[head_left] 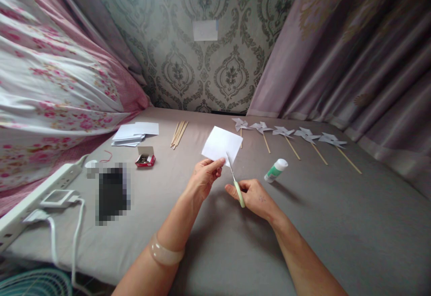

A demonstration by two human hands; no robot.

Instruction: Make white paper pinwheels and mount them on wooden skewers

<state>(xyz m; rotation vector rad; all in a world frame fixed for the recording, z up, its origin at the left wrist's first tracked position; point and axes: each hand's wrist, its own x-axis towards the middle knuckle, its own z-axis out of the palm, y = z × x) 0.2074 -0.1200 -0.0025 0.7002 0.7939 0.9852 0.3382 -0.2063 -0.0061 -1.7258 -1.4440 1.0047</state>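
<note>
My left hand (206,175) pinches the lower edge of a white square of paper (220,142), held up above the cloth-covered surface. In my right hand (253,196) is a pair of scissors (239,192) with pale green handles. Its blades are at the paper's lower right part, close to my left fingertips; one blade shows in front of the sheet. Whether a cut runs into the paper I cannot tell. A glue stick (276,170) with a white cap and green label stands to the right of my right hand.
Several paper pinwheels (283,131) on sticks lie at the back right. Wooden sticks (179,134), a stack of white paper (129,133) and a small red box (145,160) of metal bits lie left. A power strip (43,197) with white cables runs along the left edge.
</note>
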